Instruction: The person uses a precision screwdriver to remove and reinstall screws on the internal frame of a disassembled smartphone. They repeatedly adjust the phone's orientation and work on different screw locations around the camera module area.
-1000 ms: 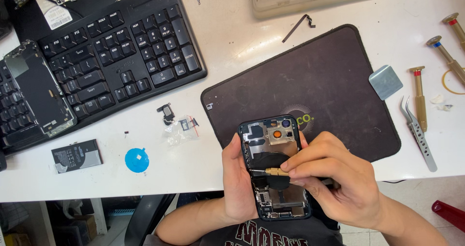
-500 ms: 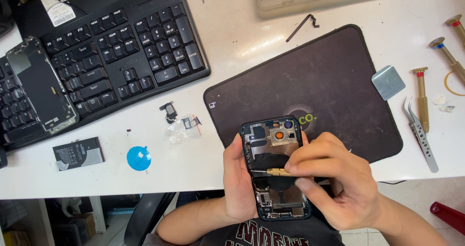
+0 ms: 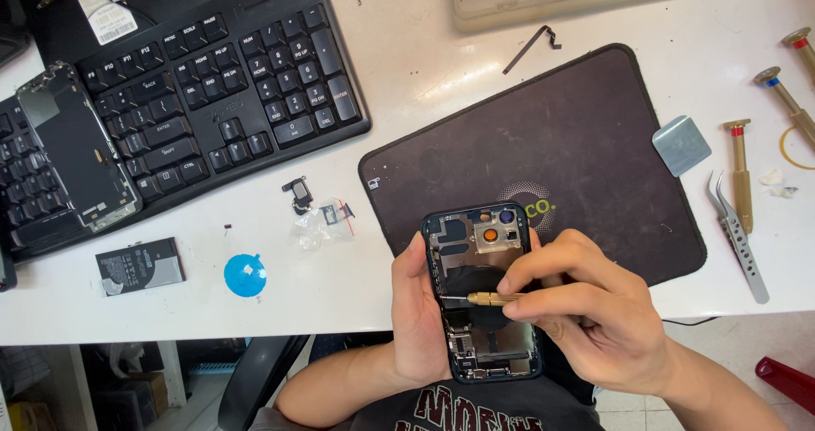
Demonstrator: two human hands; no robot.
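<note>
An opened dark-blue phone body (image 3: 480, 253), back side up with its inner parts bare, is held at the table's near edge by my left hand (image 3: 418, 321), which grips its left side. My right hand (image 3: 594, 312) pinches a small brass screwdriver (image 3: 486, 298). The driver lies across the phone, with its tip pointing left at the phone's left inner edge. The lower half of the phone hangs over the table edge above my lap.
A dark work mat (image 3: 560, 142) lies behind the phone. A black keyboard (image 3: 195, 100) carries a detached phone screen (image 3: 78, 168). A battery (image 3: 140, 265), blue round sticker (image 3: 245, 276), small parts bag (image 3: 323, 219), tweezers (image 3: 737, 236) and more brass screwdrivers (image 3: 740, 172) lie around.
The view has shifted very slightly. Both hands, the phone and the screwdriver stay in nearly the same pose.
</note>
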